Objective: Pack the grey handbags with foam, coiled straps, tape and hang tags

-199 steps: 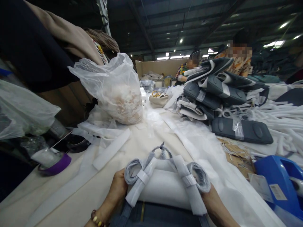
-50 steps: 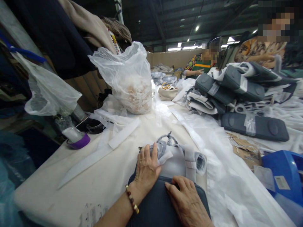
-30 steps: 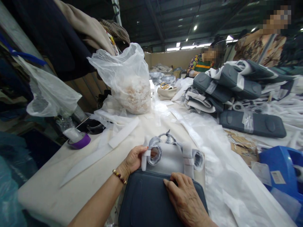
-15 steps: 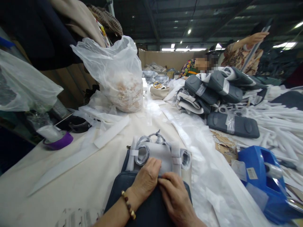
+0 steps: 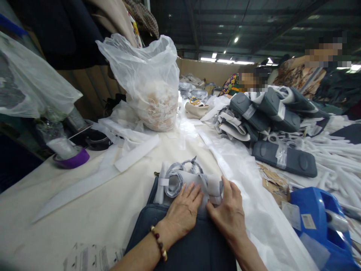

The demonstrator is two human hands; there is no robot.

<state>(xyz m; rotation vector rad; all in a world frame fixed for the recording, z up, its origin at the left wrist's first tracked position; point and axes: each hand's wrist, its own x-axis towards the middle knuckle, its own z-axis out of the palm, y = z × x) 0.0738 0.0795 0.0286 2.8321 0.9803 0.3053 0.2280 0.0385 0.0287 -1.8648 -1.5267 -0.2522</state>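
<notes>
A dark navy bag lies flat on the cloth-covered table in front of me. At its far edge is a bundle of white foam sheet and rolled, wrapped straps, with a thin dark cord looped above. My left hand rests flat, its fingers stretched over the near part of the foam and its palm on the bag. My right hand is at the bundle's right end, thumb and fingers apart around the foam-wrapped roll. A beaded bracelet circles my left wrist.
A blue tape dispenser stands at the right, near a wrapped grey case and piled grey bags. White foam strips lie left. Behind them sit a purple tape roll and a full plastic bag. Two people are across the table.
My hands have parted from their pinch at the bag's edge. The left now lies flat on the foam; the right has moved right and forward to the roll. The view has shifted slightly left.
</notes>
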